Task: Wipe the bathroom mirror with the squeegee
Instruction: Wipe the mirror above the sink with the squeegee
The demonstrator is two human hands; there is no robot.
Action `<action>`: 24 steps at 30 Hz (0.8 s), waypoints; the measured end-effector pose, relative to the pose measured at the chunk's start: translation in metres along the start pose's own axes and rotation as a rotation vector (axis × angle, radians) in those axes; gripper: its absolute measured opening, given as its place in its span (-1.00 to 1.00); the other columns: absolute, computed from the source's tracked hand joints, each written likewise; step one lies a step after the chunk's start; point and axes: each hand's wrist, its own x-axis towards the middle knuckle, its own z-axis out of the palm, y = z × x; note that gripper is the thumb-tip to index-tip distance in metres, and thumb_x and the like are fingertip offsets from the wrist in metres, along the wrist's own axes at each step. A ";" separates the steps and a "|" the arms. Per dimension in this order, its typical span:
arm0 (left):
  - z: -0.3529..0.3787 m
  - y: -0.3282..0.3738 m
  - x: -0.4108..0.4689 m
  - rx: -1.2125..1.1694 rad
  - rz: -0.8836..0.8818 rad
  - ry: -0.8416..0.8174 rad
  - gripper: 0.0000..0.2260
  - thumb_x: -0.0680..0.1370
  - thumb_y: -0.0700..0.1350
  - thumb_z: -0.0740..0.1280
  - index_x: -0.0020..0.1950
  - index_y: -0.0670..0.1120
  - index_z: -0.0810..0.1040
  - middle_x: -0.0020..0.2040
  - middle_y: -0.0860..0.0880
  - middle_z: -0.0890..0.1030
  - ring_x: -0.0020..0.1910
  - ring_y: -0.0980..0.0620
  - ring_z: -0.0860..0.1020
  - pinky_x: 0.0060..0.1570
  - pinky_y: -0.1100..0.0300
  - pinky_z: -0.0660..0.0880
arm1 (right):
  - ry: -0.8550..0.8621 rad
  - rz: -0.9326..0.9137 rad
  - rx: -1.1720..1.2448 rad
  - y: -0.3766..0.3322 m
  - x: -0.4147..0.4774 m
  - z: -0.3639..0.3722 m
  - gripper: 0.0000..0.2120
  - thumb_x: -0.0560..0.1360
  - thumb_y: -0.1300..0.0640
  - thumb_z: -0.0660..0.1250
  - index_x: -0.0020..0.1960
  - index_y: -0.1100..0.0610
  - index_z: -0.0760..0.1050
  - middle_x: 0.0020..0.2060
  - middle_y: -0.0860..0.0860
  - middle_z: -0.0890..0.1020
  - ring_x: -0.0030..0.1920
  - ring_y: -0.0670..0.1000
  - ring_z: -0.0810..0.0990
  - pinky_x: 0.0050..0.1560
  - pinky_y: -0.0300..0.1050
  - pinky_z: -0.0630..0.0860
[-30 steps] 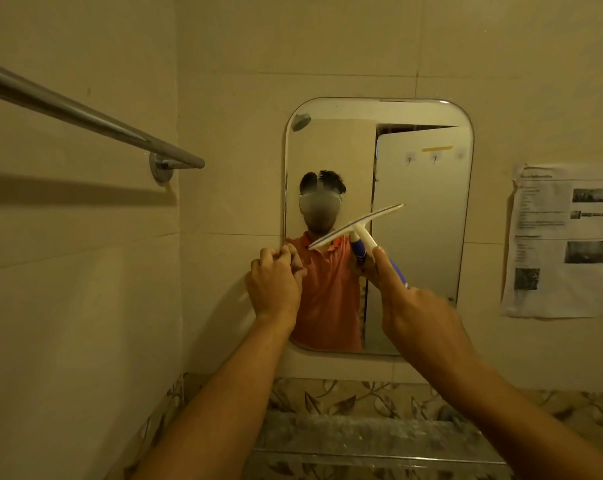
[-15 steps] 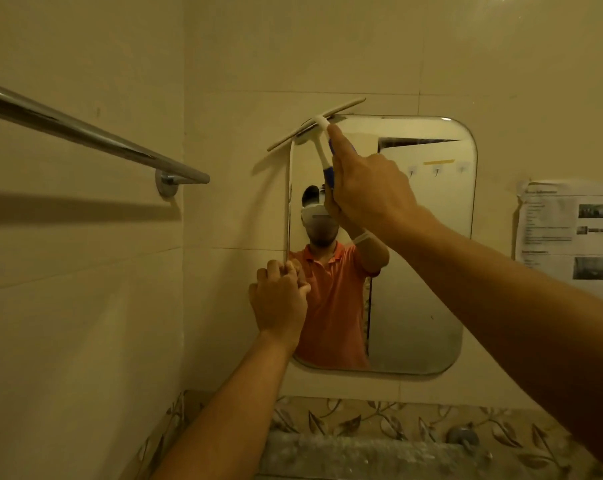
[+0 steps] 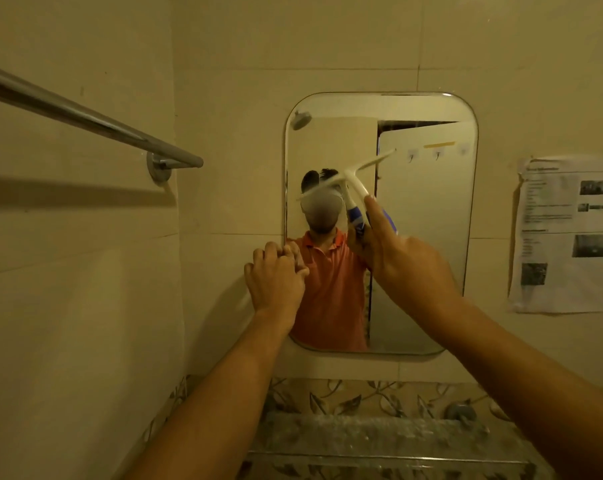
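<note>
A rounded wall mirror (image 3: pixel 428 237) hangs on the tiled wall ahead. My right hand (image 3: pixel 409 265) grips the blue handle of a white squeegee (image 3: pixel 352 183), index finger stretched along the neck. Its blade lies tilted across the upper-middle glass, left end lower. My left hand (image 3: pixel 275 280) is a loose fist resting at the mirror's left edge, with nothing visible in it. The mirror reflects a person in an orange shirt and an open door.
A chrome towel bar (image 3: pixel 85 119) juts from the left wall at head height. A printed paper sheet (image 3: pixel 570 233) is stuck to the wall right of the mirror. Below runs a leaf-patterned tile band and a glass shelf (image 3: pixel 379 438).
My right hand has drawn the squeegee down from the mirror's top left corner to its upper middle. My left hand has stayed put at the left edge.
</note>
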 end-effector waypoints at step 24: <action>-0.003 0.007 0.002 -0.004 -0.025 -0.004 -0.62 0.54 0.18 0.38 0.23 -0.03 0.61 0.19 -0.03 0.55 0.18 -0.04 0.47 0.12 0.06 0.43 | 0.130 0.128 0.150 -0.026 0.113 -0.070 -0.38 0.70 0.05 0.08 0.63 -0.12 -0.19 -0.34 0.07 0.48 -0.44 0.01 0.48 -0.51 -0.16 0.32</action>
